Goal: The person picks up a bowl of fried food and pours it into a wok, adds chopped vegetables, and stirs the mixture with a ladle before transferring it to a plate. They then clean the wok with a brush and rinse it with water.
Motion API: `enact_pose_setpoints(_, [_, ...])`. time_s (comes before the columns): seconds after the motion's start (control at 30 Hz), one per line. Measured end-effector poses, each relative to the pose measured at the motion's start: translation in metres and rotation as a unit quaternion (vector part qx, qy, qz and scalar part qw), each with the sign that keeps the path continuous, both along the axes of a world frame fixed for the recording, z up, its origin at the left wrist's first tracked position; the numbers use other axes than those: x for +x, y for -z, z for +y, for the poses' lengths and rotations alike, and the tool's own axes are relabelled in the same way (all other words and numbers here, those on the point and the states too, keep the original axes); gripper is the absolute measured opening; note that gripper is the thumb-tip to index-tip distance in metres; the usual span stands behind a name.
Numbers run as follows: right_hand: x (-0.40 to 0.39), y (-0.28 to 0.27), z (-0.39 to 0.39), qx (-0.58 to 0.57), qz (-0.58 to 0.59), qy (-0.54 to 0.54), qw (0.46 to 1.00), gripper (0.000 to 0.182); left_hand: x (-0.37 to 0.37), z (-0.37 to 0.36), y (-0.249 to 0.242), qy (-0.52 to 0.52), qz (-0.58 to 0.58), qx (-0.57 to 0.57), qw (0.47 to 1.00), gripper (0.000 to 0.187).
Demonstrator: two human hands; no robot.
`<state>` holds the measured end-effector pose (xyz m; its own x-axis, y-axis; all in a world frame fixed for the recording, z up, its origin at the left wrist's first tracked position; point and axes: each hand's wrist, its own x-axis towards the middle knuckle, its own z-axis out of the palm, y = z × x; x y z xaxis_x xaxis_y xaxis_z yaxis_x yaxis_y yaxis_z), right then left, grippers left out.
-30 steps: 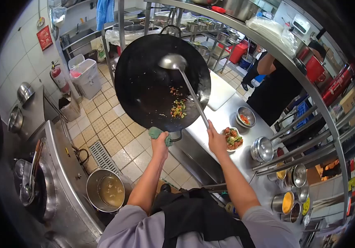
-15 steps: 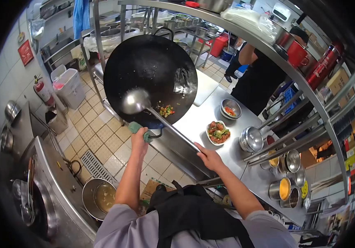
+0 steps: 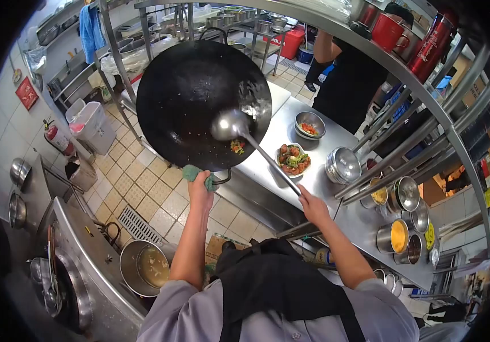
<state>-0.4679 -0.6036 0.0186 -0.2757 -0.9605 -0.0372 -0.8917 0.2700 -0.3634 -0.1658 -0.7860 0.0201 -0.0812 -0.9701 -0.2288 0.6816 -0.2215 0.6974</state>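
Note:
My left hand point(image 3: 200, 183) is closed round the near handle of a large black wok point(image 3: 182, 97), with a green cloth point(image 3: 191, 172) in the grip. The wok is tilted, its inside facing me. In my right hand point(image 3: 312, 206) is the long handle of a steel ladle point(image 3: 231, 125), whose bowl overlaps the lower right of the wok. Below that bowl, a small heap of chopped red and green food point(image 3: 237, 146) lies in the wok. A white dish of browned chunks and greens point(image 3: 293, 159) stands on the steel counter, partly behind the ladle handle.
On the counter point(image 3: 279, 134) stand a steel bowl of red pieces point(image 3: 310, 125), stacked bowls point(image 3: 343, 165) and a pot of yellow food point(image 3: 393, 236). A metal rack point(image 3: 313, 28) arches overhead. A person in black point(image 3: 350, 80) stands beyond. A stockpot point(image 3: 144, 268) sits lower left.
The ladle has moved right across the wok, and my right hand has shifted right with it. My left hand still grips the wok handle. The view has shifted slightly.

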Motion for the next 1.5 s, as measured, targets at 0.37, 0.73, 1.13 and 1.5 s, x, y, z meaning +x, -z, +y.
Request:
enact_pose_setpoints(0.37, [-0.014,-0.097,0.027,-0.015,0.113,0.026,0.993,0.035,-0.076,0.024,0.018,0.004,-0.039,0.025,0.999,0.011])
enact_pose_setpoints(0.73, [-0.046,-0.079,0.145,0.020,0.081,0.147,0.986,0.043,-0.150,-0.040,0.026,-0.106,-0.094,-0.017,0.990,0.030])
enact_pose_setpoints(1.13, [-0.028,-0.047,0.144,-0.001,-0.507,0.006,0.862,0.050,0.036,0.212,0.029,0.067,0.249,0.168,0.951,0.014])
enact_pose_setpoints(1.5, [0.017,-0.033,0.147,0.174,-0.401,-0.127,0.890,0.051,0.170,0.506,-0.011,-0.329,0.211,0.133,0.911,0.033])
